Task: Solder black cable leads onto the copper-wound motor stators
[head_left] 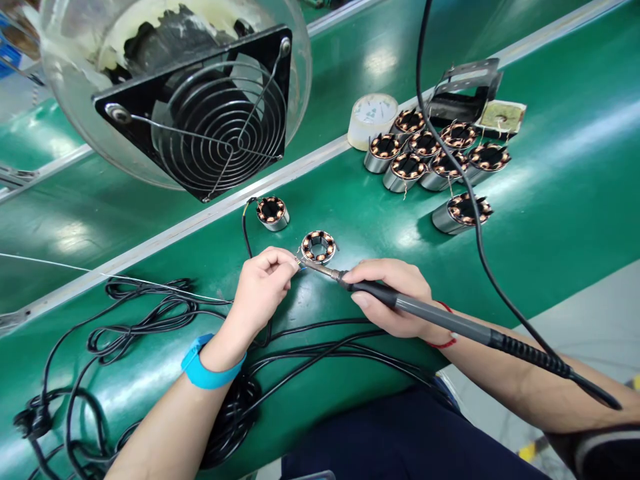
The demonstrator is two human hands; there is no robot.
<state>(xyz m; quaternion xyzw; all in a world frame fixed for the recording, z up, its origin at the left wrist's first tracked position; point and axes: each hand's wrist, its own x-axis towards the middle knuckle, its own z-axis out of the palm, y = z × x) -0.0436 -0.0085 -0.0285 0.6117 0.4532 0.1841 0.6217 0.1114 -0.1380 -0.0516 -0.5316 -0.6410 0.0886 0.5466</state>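
Note:
My right hand [395,293] is closed round the dark handle of a soldering iron [445,318], and its metal tip points left. At the tip, my left hand [265,287] pinches thin coloured wires [300,264]; their exact number is hidden by the fingers. Just beyond both hands stands a motor stator [319,247] with copper coils facing up. The iron's tip overlaps its near rim in view; I cannot tell whether they touch. A second stator [273,213] stands behind and to the left, with a black cable [245,230] beside it.
A guarded fan [225,133] hangs at the upper left. Several stators [407,170], a tape roll [373,120] and a black stand [465,93] sit at the back right. Coiled black cables [145,313] lie left and in front. The iron's cord [475,220] crosses the right side.

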